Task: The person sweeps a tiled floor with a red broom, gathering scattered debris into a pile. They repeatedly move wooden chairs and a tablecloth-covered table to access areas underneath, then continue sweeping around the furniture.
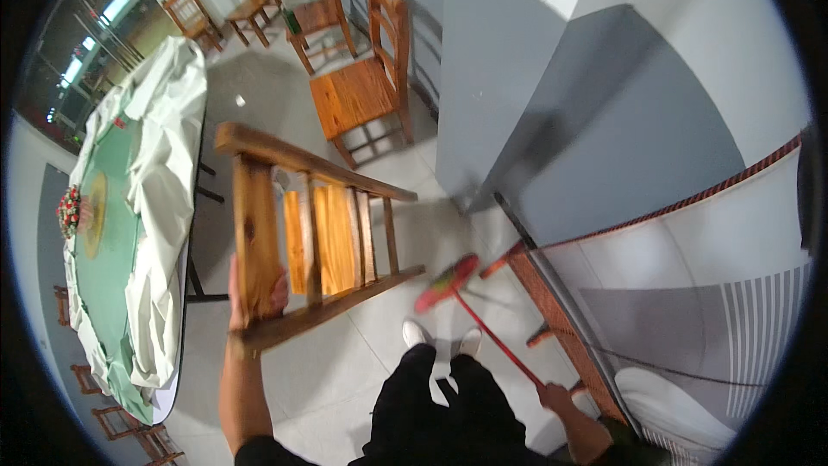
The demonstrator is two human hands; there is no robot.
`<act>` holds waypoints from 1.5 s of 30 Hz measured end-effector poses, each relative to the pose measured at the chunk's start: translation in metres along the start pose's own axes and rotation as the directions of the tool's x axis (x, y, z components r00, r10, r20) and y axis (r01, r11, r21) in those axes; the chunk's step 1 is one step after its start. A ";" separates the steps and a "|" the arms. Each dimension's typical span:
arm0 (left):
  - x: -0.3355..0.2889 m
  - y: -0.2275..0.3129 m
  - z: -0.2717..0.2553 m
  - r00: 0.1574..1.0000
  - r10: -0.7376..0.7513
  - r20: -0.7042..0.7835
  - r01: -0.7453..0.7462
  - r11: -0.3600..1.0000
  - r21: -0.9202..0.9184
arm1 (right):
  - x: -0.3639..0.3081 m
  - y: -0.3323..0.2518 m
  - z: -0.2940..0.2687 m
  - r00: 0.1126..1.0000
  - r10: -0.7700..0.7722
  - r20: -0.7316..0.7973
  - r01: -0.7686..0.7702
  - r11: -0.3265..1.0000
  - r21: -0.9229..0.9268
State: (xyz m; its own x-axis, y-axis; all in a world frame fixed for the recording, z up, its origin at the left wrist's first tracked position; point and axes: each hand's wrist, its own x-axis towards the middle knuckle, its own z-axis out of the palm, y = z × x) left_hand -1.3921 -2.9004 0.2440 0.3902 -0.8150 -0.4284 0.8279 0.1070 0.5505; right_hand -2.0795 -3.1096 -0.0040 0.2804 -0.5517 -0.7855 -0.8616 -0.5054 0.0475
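My left hand point(234, 298) is closed round the top rail of a wooden chair's backrest. This chair point(255, 237) is tilted, its slatted back facing up towards me and its seat partly seen through the slats. On the right, my right hand point(556, 397) grips the upper end of a thin red handle. It belongs to a broom point(493, 335), whose red and green head is on or near the floor just ahead of my shoes and is smeared by motion.
To the left stands a round table point(103, 293) with a green top and bunched white cloth. More wooden chairs point(355, 97) line the wall ahead. A grey wall corner point(504, 78) juts out at right, beside a dark-red wooden frame point(552, 293). A small white scrap point(240, 101) lies on the floor.
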 end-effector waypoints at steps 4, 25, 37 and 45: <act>-0.131 -0.038 -0.018 0.899 0.161 -0.408 -0.175 0.985 0.004 | 0.094 -0.094 -0.031 0.995 0.091 0.051 -0.098 0.982 0.160; -0.517 -0.421 -0.116 0.414 -0.563 -0.715 0.654 0.731 -0.196 | 0.120 -0.221 -0.078 0.980 -0.151 0.129 0.145 0.988 0.055; -0.629 -0.508 -0.090 0.247 -0.589 -0.770 0.817 0.553 -0.161 | 0.094 -0.227 -0.109 0.927 -0.375 -0.006 0.374 0.922 0.106; -0.525 -0.392 -0.258 0.390 -0.219 -0.894 0.920 0.065 0.386 | 0.030 -0.159 -0.010 0.977 -0.073 0.199 0.037 0.983 0.178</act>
State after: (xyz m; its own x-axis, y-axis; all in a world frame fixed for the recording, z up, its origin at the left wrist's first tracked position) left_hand -1.8180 -2.3676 0.0682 0.3307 0.1679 -0.9287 0.2574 -0.9628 -0.0824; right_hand -1.9300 -3.0518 -0.0289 0.2525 -0.3706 -0.8938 -0.9122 -0.3992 -0.0922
